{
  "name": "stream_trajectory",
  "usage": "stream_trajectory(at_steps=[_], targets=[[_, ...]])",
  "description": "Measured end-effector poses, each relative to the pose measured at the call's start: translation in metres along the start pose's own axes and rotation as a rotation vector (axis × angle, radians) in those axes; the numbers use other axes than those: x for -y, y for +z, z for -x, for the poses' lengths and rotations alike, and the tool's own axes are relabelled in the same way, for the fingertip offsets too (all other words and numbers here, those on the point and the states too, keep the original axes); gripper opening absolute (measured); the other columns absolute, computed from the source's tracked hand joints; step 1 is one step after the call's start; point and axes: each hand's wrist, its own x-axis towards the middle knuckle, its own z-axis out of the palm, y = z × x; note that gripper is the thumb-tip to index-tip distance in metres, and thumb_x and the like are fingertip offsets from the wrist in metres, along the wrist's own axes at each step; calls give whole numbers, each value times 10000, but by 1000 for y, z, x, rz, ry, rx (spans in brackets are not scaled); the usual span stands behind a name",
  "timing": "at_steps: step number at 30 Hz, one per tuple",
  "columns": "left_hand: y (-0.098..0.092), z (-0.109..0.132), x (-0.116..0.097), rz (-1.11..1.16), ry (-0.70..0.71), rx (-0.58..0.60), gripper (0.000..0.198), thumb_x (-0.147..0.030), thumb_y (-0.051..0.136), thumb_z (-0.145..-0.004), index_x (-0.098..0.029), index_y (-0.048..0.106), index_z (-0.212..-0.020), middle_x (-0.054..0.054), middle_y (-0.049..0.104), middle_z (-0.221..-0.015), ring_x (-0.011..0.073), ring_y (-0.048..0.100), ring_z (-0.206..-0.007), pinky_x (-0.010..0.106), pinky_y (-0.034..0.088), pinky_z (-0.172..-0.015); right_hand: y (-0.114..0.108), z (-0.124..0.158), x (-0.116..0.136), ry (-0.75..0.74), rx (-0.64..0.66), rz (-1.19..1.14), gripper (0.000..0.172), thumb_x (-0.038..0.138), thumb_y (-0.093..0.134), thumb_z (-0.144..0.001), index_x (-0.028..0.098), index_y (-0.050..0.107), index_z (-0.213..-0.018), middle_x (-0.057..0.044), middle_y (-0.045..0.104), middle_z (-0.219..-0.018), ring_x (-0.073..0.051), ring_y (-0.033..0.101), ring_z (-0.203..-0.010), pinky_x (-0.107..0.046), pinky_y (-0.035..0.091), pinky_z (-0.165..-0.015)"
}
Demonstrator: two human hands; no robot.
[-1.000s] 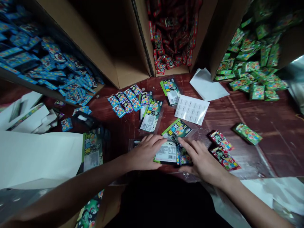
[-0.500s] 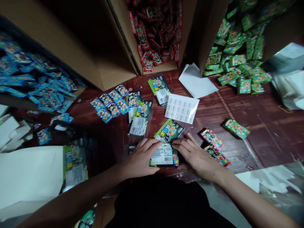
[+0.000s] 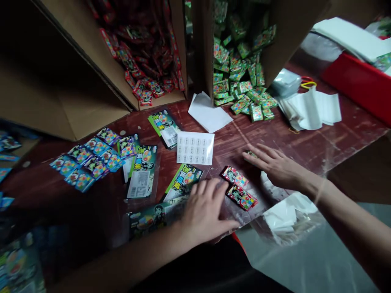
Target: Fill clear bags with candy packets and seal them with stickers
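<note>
My left hand [image 3: 204, 209] hovers with its fingers apart, partly over a green-and-black printed card [image 3: 185, 179], and holds nothing. Just beyond its fingertips lie two small red candy boxes [image 3: 242, 197], side by side. My right hand [image 3: 273, 165] reaches over a small green candy box, most of which its stretched-out fingers hide. Under my left wrist is another dark printed pack [image 3: 148, 221] in a clear sleeve. Further left are a printed card [image 3: 142, 171] in clear film and a cluster of blue and purple candy packets [image 3: 91, 156].
A sheet of round stickers [image 3: 195, 148] and folded white paper [image 3: 209, 112] lie mid-table. Cardboard boxes at the back hold red packets [image 3: 146, 61] and green boxes [image 3: 244, 77]. White strips [image 3: 311, 110] and a red bin [image 3: 357, 83] stand right.
The view has swung right. Both hands have left the card with the white label; my right hand has moved out to the green box, and my left hand towards the red boxes.
</note>
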Motion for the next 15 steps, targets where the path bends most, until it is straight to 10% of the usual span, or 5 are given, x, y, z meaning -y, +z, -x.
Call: stream_trajectory(at_steps=[4,8,15], targets=[[29,-46,-37,-16,-16,9,788,-732,715,-685,-207,560,-1251,144,533,-1259,355,518,-1088,534,466,-901,4,-24,-22,-117,150,-31,910,-20,401,-777,319,183,-1593,-7,295,-1629,-305,501,-1348,-450,555,-940],[31,-37,-29,-12,-9,44,521,-387,698,-781,-181,555,-1239,142,517,-1303,332,511,-1150,501,453,-985,2,-18,-19,-82,171,-96,769,71,439,-805,204,338,-1555,-96,456,-1539,-293,593,-1244,-443,538,-974],[24,3,-2,77,134,168,936,-219,635,-798,-157,117,-1574,126,345,-1582,271,322,-1436,413,270,-1201,0,34,8,24,28,-207,797,310,634,-828,137,330,-1544,-208,523,-1408,-369,545,-1235,-543,495,-1015]])
